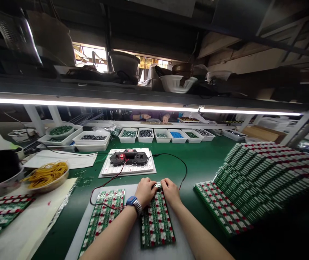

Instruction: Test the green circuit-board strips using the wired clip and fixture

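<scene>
A left hand and right hand pinched a circuit panel at its far end above a white mat; uneven bending risked cracking it.

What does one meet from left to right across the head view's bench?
Thin yellow bands, first green-white-red circuit-board panel on the pale mat, left hand, right hand, tall stack of similar circuit-board panels.
</scene>
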Tool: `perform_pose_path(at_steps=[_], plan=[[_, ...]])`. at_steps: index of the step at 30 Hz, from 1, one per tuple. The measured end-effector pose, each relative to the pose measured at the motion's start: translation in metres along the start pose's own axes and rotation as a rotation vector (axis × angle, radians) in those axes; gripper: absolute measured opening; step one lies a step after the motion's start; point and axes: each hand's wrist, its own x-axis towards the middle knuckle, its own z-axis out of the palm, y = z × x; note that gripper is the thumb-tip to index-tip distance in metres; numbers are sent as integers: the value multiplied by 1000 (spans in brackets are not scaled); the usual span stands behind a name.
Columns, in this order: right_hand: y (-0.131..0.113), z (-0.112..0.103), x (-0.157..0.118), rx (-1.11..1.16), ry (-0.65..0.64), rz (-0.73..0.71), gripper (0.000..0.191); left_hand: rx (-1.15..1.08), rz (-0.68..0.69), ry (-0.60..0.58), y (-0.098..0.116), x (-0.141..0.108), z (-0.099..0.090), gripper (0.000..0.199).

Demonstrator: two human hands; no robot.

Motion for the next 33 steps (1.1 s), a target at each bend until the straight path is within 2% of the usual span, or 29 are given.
perform_pose_path(at_steps=[7, 12, 22, 33], plan=[[2, 2, 1, 27, -4, -18, 25, 24, 6, -22, 1, 1, -2, 25], [2, 1, -1, 71, 4, -44, 26, 49, 6, 21, 6, -2, -4, 23], [-1, -19, -3, 156, -63, -149, 29, 84, 109, 47, 12, -13, -20, 22], [12, -19, -8, 166, -147, -140, 27, 55, 112, 39, 10, -22, -9, 19]])
